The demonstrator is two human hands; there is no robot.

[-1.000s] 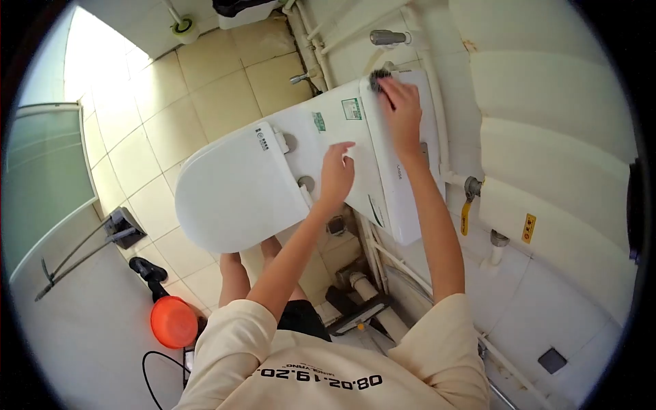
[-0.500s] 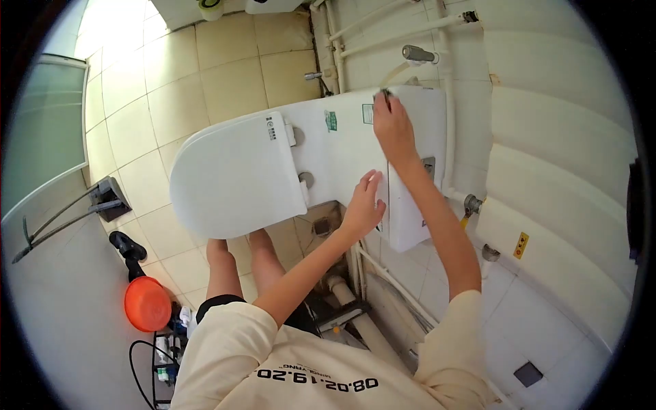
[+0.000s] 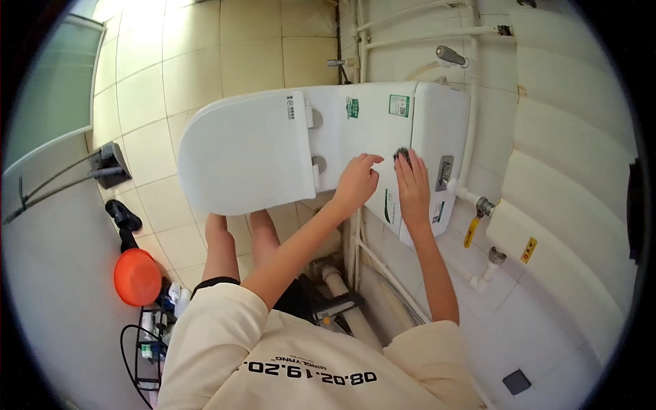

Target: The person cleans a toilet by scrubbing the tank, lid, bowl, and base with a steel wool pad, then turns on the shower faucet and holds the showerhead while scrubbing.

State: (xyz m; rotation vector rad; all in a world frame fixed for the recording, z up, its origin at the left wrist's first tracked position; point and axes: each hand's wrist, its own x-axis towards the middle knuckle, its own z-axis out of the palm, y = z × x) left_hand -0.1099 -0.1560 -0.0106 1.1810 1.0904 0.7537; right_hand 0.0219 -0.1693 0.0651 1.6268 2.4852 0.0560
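A white toilet [image 3: 249, 150] with its lid down stands before me, its cistern [image 3: 437, 123] to the right. My right hand [image 3: 413, 191] lies over the cistern's front edge, fingers closed over a dark, mottled scouring pad [image 3: 403, 156] that presses on the white surface. Most of the pad is hidden under the fingers. To the left of it, my left hand [image 3: 357, 182] is near the cistern's front face, fingers partly bent and apart, holding nothing. Green stickers [image 3: 399, 105] are on that face, and a flush button plate [image 3: 445, 173] is on the cistern top.
Behind the cistern run white pipes [image 3: 437, 32] and a yellow-handled valve [image 3: 471, 232]. At the lower left are an orange basin [image 3: 137, 277], a rack of bottles [image 3: 152, 335], dark slippers [image 3: 124, 215] and a dustpan [image 3: 111, 166]. A drain pipe [image 3: 355, 318] lies beside my legs.
My right hand has moved with the scouring pad from the cistern's far end toward me, along the front edge. My left hand stays near the front face. The view has shifted slightly.
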